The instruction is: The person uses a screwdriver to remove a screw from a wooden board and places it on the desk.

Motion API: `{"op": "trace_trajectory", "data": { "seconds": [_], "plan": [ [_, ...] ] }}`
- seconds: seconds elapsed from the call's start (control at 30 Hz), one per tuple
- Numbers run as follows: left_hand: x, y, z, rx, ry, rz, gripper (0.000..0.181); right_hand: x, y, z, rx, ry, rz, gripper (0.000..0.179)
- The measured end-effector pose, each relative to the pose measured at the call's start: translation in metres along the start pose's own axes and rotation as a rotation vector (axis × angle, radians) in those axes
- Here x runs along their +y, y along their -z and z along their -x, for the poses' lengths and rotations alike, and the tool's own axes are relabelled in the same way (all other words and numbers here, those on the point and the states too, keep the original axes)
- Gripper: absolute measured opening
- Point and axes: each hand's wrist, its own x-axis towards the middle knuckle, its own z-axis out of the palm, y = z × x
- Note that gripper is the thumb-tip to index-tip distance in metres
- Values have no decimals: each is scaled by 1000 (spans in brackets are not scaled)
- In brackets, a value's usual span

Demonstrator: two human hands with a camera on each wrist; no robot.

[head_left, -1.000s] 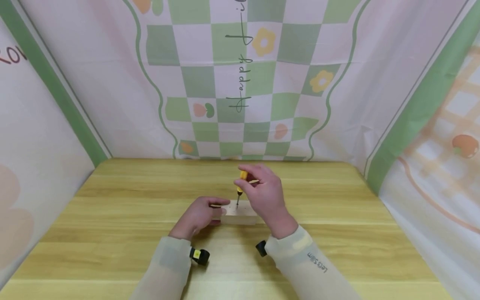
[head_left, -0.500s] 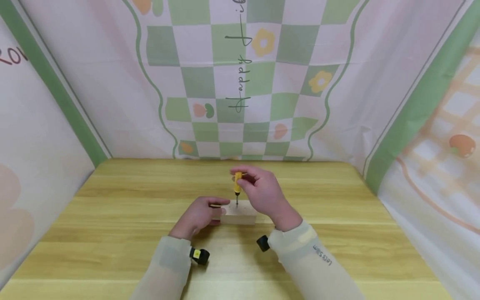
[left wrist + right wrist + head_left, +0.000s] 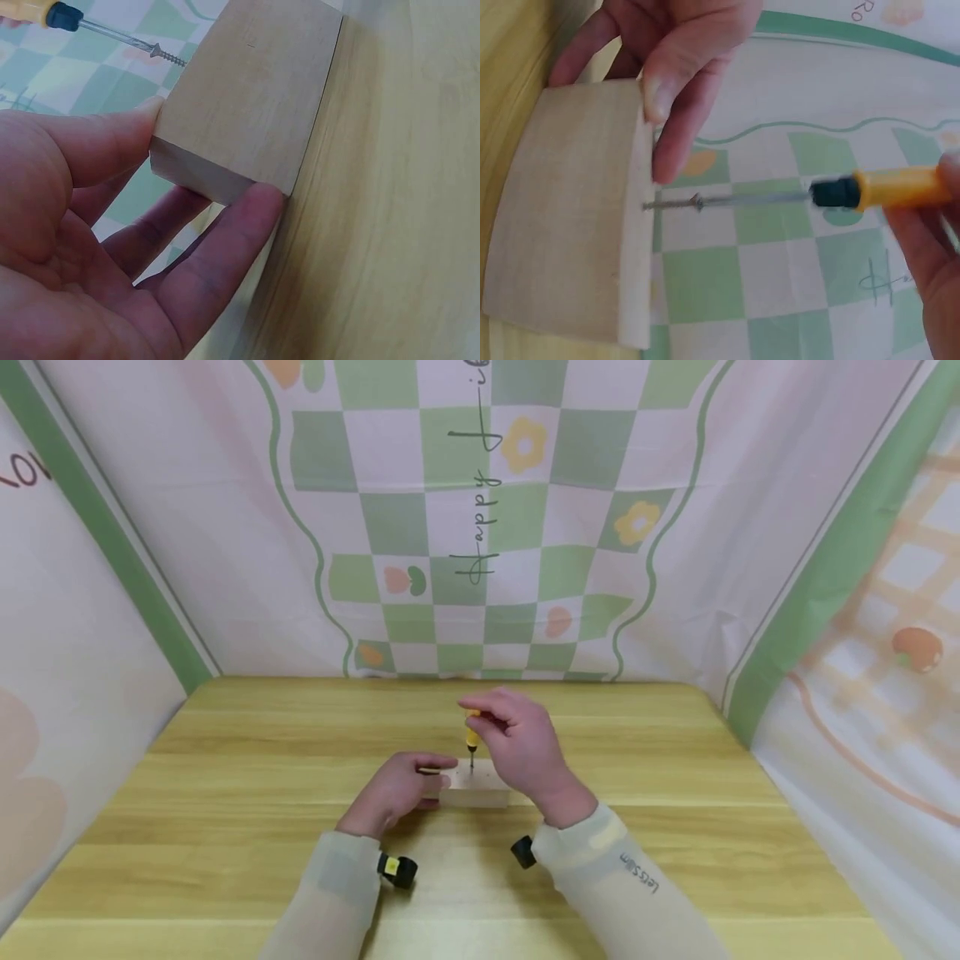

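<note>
"Yellow-handled screwdriver, isn't it, in the right hand?"

"Yes, thumb and fingers are wrapped round the handle. From over here it looks nearly upright, with the blade running down from the grip to the screw."

"And the left hand?"

"Gripping the near end of that pale wooden block. The thumb presses by the top edge and the fingers go round the end. The block reaches out to the right of that hand, resting on the table, just below the right hand."

"Why hold it only by the end?"

"To leave the top face free, I'd guess, and to stop the wood turning under the tool. The thumb sits beside the screw, not touching it."

"Is the screw in?"

"Its point meets the top of the block, but much of the thread shows above the wood. How deep the tip sits, I can't tell."

"So the tool stands straight for a reason."

"Probably to keep in line with the screw; a tilt could let the blade slip off its head."

"And beyond both hands?"

"Checked cloth, hanging behind the table."
</note>
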Motion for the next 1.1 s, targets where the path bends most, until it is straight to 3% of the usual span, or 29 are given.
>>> {"op": "trace_trajectory", "data": {
  "seconds": [0.17, 0.5, 0.67, 0.87, 0.97, 1.1],
  "plan": [
    [0, 1, 0, -2, 3, -1, 29, 3, -2, 2, -46, -31, -73, 27],
    [1, 1, 0, -11, -8, 14, 28, 3, -12, 4, 106, 38, 117, 23],
    [0, 1, 0, -9, -7, 8, 28, 1, -10, 0, 71, 75, 93, 22],
    [0, 2, -1, -12, -7, 28, 28, -2, -8, -2, -5, -14, 30, 23],
    [1, 1, 0, -11, -4, 29, 28, -5, -8, -2, 13, -51, 54, 19],
    [1, 0, 1, -6, -2, 30, 28, -5, -8, -1, 71, -15, 132, 19]
  ]
}}
